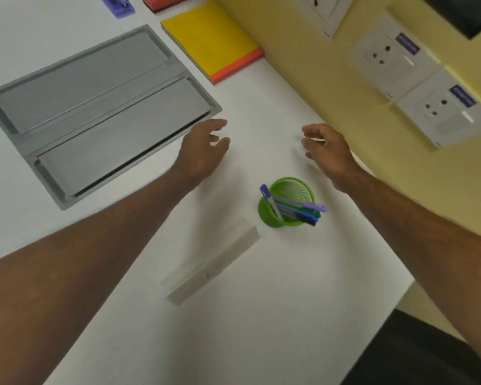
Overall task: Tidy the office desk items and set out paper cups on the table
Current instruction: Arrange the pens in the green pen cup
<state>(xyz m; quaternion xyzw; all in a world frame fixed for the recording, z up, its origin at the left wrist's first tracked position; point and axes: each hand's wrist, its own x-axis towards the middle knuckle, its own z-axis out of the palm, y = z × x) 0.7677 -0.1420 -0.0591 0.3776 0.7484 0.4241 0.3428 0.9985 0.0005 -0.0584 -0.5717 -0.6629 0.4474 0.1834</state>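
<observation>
A green mesh pen holder (267,211) stands on the white table (233,315) with several pens (303,209) leaning out to the right. A clear ruler (214,262) lies flat just left of and nearer than the holder. My left hand (203,151) hovers over the table beyond the holder, fingers apart, holding nothing. My right hand (326,151) hovers to the right of it, fingers loosely curled and apart, also with nothing in it. A yellow notebook with an orange spine (211,37) lies at the far side by the wall. No paper cups are in view.
A grey cable-box lid (95,107) is set into the table at the left. A purple stapler (118,4) and a red item (164,1) sit at the far edge. The yellow wall with white sockets (395,55) runs along the right; the table's edge falls off at lower right.
</observation>
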